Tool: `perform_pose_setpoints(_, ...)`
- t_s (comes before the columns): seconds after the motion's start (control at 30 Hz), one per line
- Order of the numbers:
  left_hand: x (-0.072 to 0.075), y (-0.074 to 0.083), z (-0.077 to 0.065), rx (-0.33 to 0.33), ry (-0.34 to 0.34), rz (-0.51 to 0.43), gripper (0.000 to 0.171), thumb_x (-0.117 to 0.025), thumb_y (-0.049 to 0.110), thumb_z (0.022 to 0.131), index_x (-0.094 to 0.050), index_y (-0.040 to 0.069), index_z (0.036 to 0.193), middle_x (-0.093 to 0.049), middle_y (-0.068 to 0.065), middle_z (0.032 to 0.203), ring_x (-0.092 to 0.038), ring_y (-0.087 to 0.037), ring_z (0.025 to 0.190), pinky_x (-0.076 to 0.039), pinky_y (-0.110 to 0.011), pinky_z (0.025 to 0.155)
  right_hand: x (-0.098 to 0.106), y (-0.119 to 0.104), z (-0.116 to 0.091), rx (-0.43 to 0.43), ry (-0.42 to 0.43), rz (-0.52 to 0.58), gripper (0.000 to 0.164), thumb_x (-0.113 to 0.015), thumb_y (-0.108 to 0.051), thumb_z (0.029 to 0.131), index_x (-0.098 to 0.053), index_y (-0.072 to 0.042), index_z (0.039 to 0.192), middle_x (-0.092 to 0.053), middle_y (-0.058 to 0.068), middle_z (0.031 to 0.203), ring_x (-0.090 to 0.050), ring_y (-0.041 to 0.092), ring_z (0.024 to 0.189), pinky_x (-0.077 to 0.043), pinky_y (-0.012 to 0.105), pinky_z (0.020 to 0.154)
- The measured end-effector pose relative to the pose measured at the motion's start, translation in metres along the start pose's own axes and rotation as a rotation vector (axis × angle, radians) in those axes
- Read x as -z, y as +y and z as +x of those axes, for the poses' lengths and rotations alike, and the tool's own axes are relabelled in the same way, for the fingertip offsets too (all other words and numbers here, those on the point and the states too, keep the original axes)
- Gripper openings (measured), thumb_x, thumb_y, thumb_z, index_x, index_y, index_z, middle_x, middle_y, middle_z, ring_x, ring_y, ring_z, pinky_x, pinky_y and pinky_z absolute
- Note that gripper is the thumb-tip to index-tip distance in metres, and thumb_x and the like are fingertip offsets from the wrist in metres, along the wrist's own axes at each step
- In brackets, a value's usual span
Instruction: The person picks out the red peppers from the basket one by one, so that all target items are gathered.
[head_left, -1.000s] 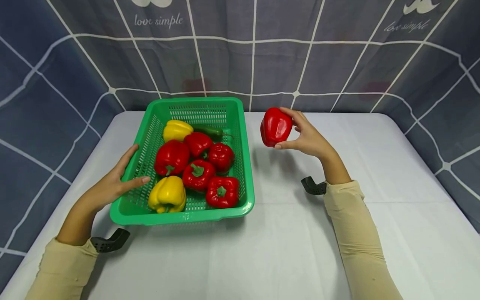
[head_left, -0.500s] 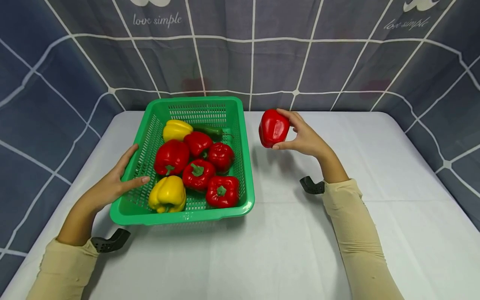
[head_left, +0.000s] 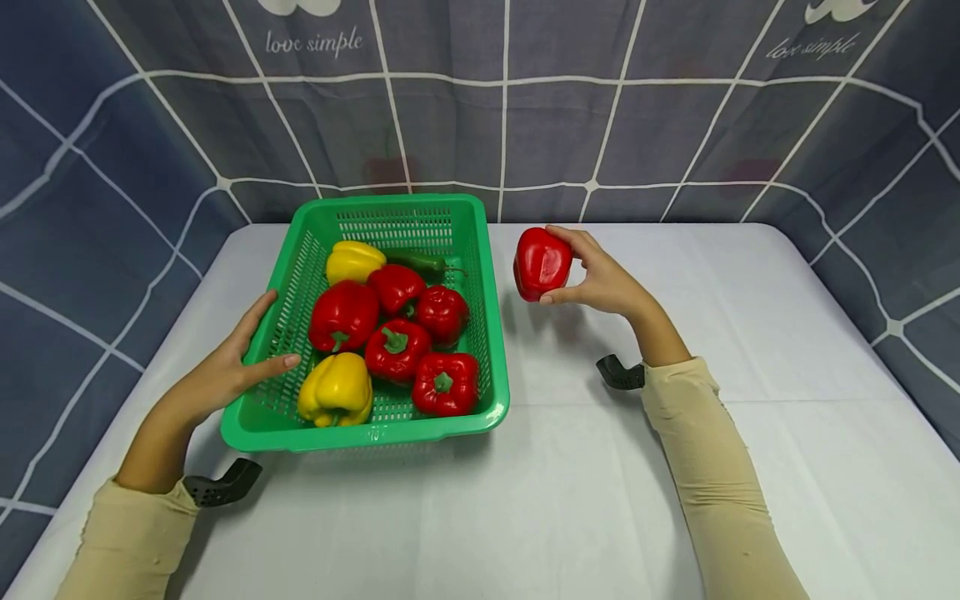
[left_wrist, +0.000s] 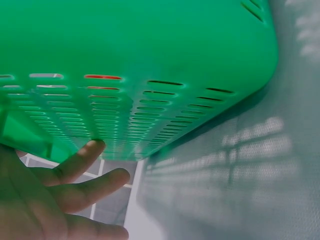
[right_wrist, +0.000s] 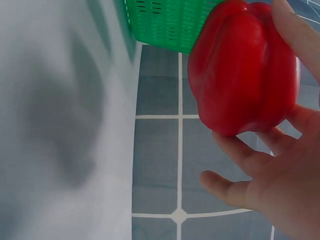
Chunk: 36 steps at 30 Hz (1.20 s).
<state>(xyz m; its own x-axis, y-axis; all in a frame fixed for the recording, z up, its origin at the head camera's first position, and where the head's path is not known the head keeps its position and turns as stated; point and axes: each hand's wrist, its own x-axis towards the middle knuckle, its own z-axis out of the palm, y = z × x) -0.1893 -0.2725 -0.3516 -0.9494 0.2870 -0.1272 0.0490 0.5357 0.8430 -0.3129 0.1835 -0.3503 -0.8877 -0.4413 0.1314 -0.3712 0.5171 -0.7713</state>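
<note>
My right hand (head_left: 609, 282) grips a glossy red bell pepper (head_left: 542, 264) between thumb and fingers, to the right of the basket. In the right wrist view the bell pepper (right_wrist: 245, 70) hangs above the white cloth, its shadow separate; two fingers curl loosely beneath it. My left hand (head_left: 217, 371) rests at the left rim of a green plastic basket (head_left: 442, 431), thumb reaching over the inside. Its fairly straight, spread fingers (left_wrist: 90, 192) lie along the outer wall in the left wrist view, one fingertip at the slots. Several red bell peppers (head_left: 397, 351) lie in the basket.
Also in the basket are a yellow bell pepper (head_left: 335, 389) near the front, another yellow pepper (head_left: 354, 261) behind and a long green pepper (head_left: 416, 264). A white cloth (head_left: 570, 500) covers the table. Grey gridded curtain (head_left: 570, 125) stands behind and at both sides.
My right hand has moved slightly left and toward me with the red bell pepper, nearer the basket. The left hand and basket stay put.
</note>
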Motion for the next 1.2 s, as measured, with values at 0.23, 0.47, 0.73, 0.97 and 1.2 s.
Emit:
perform_pose_setpoints(0.23, 0.000, 0.000, 0.000, 0.001, -0.001, -0.002, 0.092, -0.056, 0.014, 0.089, 0.015, 0.031, 0.145, 0.019, -0.009, 0.152, 0.001, -0.050, 0.134, -0.010, -0.074, 0.095, -0.002, 0.004, 0.002, -0.005, -0.007, 0.004, 0.090, -0.080, -0.017, 0.067, -0.032, -0.018, 0.142, -0.034, 0.009, 0.138, -0.034, 0.027, 0.125, -0.035, 0.053, 0.100)
perform_pose_setpoints(0.47, 0.000, 0.000, 0.000, -0.001, -0.001, 0.001, 0.092, -0.055, 0.014, 0.089, 0.015, 0.031, 0.145, 0.018, -0.010, 0.152, -0.003, -0.052, 0.133, -0.013, -0.074, 0.094, -0.004, 0.005, 0.002, -0.004, -0.025, 0.013, 0.089, -0.081, -0.017, 0.067, -0.032, -0.017, 0.141, -0.034, 0.008, 0.138, -0.034, 0.026, 0.126, -0.037, 0.053, 0.099)
perform_pose_setpoints(0.73, 0.000, 0.001, 0.000, -0.003, -0.004, 0.009, 0.091, -0.055, 0.014, 0.089, 0.016, 0.031, 0.144, 0.017, -0.011, 0.152, -0.009, -0.053, 0.131, -0.018, -0.073, 0.093, -0.007, 0.009, 0.004, -0.003, -0.029, -0.008, 0.090, -0.082, -0.021, 0.066, -0.033, -0.019, 0.141, -0.036, 0.006, 0.137, -0.034, 0.022, 0.125, -0.037, 0.053, 0.098)
perform_pose_setpoints(0.97, 0.000, 0.000, 0.000, 0.003, -0.008, 0.017, 0.091, -0.054, 0.014, 0.090, 0.016, 0.031, 0.144, 0.016, -0.012, 0.152, -0.014, -0.053, 0.130, -0.022, -0.072, 0.092, -0.010, 0.012, 0.005, -0.010, -0.043, -0.012, 0.090, -0.082, -0.022, 0.066, -0.033, -0.019, 0.141, -0.037, 0.006, 0.137, -0.035, 0.022, 0.124, -0.036, 0.052, 0.100)
perform_pose_setpoints(1.2, 0.000, 0.000, 0.000, 0.003, -0.010, 0.016, 0.091, -0.054, 0.014, 0.090, 0.017, 0.031, 0.144, 0.016, -0.012, 0.152, -0.016, -0.053, 0.129, -0.024, -0.071, 0.092, -0.014, 0.011, 0.006, -0.007, -0.057, -0.026, 0.090, -0.082, -0.021, 0.065, -0.033, -0.017, 0.141, -0.037, 0.007, 0.135, -0.036, 0.022, 0.123, -0.035, 0.052, 0.100)
